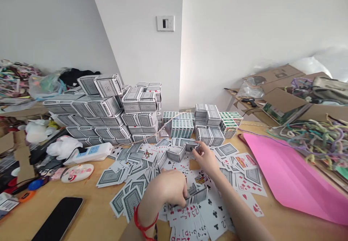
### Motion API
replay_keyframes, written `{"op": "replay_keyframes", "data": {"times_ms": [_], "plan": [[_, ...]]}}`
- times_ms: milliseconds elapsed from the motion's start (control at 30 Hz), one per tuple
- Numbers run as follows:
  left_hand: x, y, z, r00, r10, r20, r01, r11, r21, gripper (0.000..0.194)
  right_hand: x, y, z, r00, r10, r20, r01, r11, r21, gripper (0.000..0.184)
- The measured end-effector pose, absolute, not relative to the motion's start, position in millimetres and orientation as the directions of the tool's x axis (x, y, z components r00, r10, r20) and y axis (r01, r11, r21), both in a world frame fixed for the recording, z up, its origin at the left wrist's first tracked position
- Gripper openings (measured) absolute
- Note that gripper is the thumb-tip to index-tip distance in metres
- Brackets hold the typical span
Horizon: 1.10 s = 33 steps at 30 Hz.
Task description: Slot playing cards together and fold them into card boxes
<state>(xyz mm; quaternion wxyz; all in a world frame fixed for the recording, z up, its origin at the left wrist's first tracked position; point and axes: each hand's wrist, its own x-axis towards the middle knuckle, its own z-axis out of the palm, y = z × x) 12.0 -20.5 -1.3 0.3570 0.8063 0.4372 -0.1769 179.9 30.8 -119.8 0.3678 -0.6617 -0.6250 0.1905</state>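
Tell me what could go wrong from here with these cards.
1. The standing cards by the right hand could tip or come apart if its fingers nudge them.
2. Loose cards lie overlapping around the left hand, so a sleeve-free wrist or its red cord might drag some out of place.
3. The stack of card blocks looks uneven, so a bump could topple its top blocks.

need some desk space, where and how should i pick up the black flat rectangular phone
Probably by both long edges, near the middle, coming straight down from above. The black flat rectangular phone lies thin and flat on the light wooden table, so its sides offer more hold than its smooth face.
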Motion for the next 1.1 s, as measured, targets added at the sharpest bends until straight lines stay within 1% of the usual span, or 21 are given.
{"op": "replay_keyframes", "data": {"times_ms": [33, 100, 233, 300, 400, 467, 533, 667, 733, 867, 1000, 1100], "plan": [[10, -19, -1, 0.533, 0.614, -0.582, 0.845, -0.344, 0.41, 0.028, 181, 31, -119, 0.152, 0.966, 0.207, 0.699, 0.043, -0.714, 0.039], [4, -16, 0, 0.48, 0.693, -0.538, 0.872, -0.309, 0.38, 0.033, 182, 30, -117, 0.144, 0.972, 0.188, 0.699, 0.034, -0.714, 0.04], [-11, -9, -2, 0.337, 0.838, -0.429, 0.929, -0.221, 0.298, 0.028, 183, 26, -109, 0.049, 0.985, 0.166, 0.599, 0.104, -0.794, 0.045], [-21, -5, -6, 0.297, 0.865, -0.405, 0.94, -0.189, 0.285, 0.024, 183, 24, -105, -0.021, 0.984, 0.177, 0.545, 0.16, -0.823, 0.048], [-37, 2, -11, 0.318, 0.858, -0.403, 0.928, -0.195, 0.316, 0.018, 182, 22, -99, -0.122, 0.977, 0.178, 0.485, 0.215, -0.848, 0.046], [-46, 5, -12, 0.35, 0.868, -0.351, 0.915, -0.236, 0.327, 0.02, 181, 20, -94, -0.154, 0.973, 0.171, 0.46, 0.223, -0.86, 0.044], [-53, 6, -10, 0.384, 0.879, -0.284, 0.89, -0.27, 0.367, 0.026, 180, 19, -88, -0.158, 0.972, 0.174, 0.448, 0.228, -0.865, 0.041], [-61, 5, 2, 0.453, 0.875, -0.17, 0.775, -0.292, 0.56, 0.032, 181, 13, -69, -0.123, 0.971, 0.207, 0.438, 0.24, -0.867, 0.031], [-64, 5, 8, 0.458, 0.877, -0.143, 0.732, -0.281, 0.621, 0.034, 182, 9, -58, -0.131, 0.973, 0.188, 0.387, 0.225, -0.894, 0.028], [-71, 5, 10, 0.427, 0.894, -0.137, 0.712, -0.239, 0.66, 0.037, 185, 1, -38, -0.224, 0.968, 0.11, 0.277, 0.171, -0.945, 0.026], [-73, 9, 5, 0.453, 0.887, -0.087, 0.654, -0.265, 0.708, 0.039, 186, -2, -31, -0.259, 0.965, 0.046, 0.26, 0.116, -0.959, 0.029], [-70, 13, 1, 0.463, 0.881, -0.097, 0.629, -0.25, 0.736, 0.039, 186, -1, -34, -0.255, 0.966, 0.031, 0.255, 0.098, -0.962, 0.025]]}}
